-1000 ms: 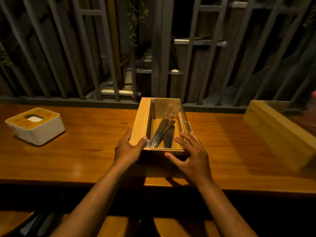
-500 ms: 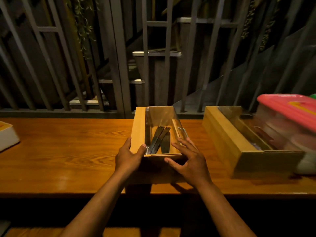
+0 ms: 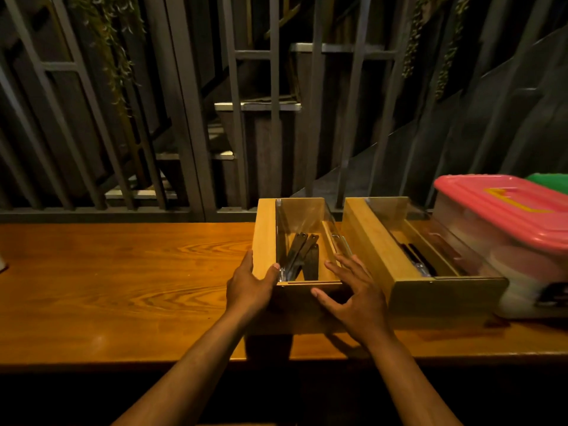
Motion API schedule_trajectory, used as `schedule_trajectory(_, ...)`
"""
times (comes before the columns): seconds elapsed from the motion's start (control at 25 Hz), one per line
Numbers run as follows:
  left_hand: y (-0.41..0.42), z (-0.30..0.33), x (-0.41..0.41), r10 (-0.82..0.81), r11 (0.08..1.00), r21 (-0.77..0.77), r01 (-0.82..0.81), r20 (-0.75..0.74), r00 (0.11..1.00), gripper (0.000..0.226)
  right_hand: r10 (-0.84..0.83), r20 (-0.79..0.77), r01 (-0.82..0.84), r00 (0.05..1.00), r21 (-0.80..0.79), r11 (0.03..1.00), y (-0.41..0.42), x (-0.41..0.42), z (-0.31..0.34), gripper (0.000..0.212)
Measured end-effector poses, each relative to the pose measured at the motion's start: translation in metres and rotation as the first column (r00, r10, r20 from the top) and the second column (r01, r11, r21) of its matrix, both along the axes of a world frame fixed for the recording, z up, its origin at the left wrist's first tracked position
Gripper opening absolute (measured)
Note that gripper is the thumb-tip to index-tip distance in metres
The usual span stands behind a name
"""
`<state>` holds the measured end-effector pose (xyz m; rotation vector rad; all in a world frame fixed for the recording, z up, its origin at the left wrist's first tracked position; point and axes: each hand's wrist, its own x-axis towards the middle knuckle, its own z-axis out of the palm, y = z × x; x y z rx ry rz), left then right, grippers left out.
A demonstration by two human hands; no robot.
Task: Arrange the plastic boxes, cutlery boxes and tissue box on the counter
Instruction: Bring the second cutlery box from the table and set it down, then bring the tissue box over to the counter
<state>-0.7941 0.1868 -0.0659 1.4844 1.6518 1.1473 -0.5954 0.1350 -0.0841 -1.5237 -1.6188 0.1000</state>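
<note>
A wooden cutlery box [image 3: 266, 241] with a clear lid and dark cutlery inside stands on the wooden counter [image 3: 123, 272], just left of centre-right. My left hand [image 3: 250, 287] grips its near left corner, thumb on the top edge. My right hand [image 3: 353, 298] holds the near right corner with fingers spread, thumb on the front face. A second wooden cutlery box [image 3: 381, 253] lies angled just to the right, a small gap between them. Beyond it sits a clear plastic box with a pink lid [image 3: 498, 207]. Only a white sliver of the tissue box [image 3: 1, 265] shows at the left edge.
A green lid [image 3: 550, 178] peeks out behind the pink one. Dark metal railing bars [image 3: 190, 133] run along the counter's far edge, close behind the boxes. The counter's near edge [image 3: 153, 359] drops into shadow.
The held cutlery box has slid right along the counter and now stands close to the second one. The tissue box has left the view at the left; the pink-lidded box has come in.
</note>
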Motion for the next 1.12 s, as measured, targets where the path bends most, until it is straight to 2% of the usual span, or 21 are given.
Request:
schedule_trajectory(0.44, -0.004, 0.002, 0.026, -0.018, 0.999, 0.052, 0.018, -0.009, 1.0, 0.064, -0.013, -0.021, 0.013, 1.0, 0.01, 1.0, 0.001, 0.021, -0.002, 0.062)
schedule_trajectory(0.56, -0.013, 0.001, 0.022, -0.033, 0.999, 0.038, 0.036, -0.084, 0.996, 0.062, -0.037, 0.007, 0.037, 0.999, -0.013, 0.999, -0.002, 0.019, 0.001, 0.064)
schedule_trajectory(0.68, -0.025, 0.004, 0.001, -0.044, 0.998, 0.043, 0.053, -0.197, 0.979, 0.055, -0.132, 0.107, 0.138, 0.985, -0.05, 0.989, -0.006, 0.002, 0.011, 0.059)
schedule_trajectory(0.8, -0.04, 0.017, -0.043, 0.042, 0.983, 0.179, 0.045, -0.456, 0.889, 0.048, -0.159, 0.238, 0.174, 0.958, -0.045, 0.984, -0.006, -0.042, 0.025, 0.049)
schedule_trajectory(0.88, -0.05, 0.022, -0.087, 0.121, 0.962, 0.268, 0.045, -0.573, 0.81, 0.049, -0.086, 0.263, 0.097, 0.961, -0.03, 0.995, -0.004, -0.089, 0.033, 0.045)
schedule_trajectory(1.12, -0.089, 0.02, -0.263, 0.332, 0.927, 0.365, -0.086, -0.694, 0.638, 0.051, 0.137, 0.294, -0.148, 0.946, 0.015, 0.989, -0.004, -0.263, 0.045, 0.047)
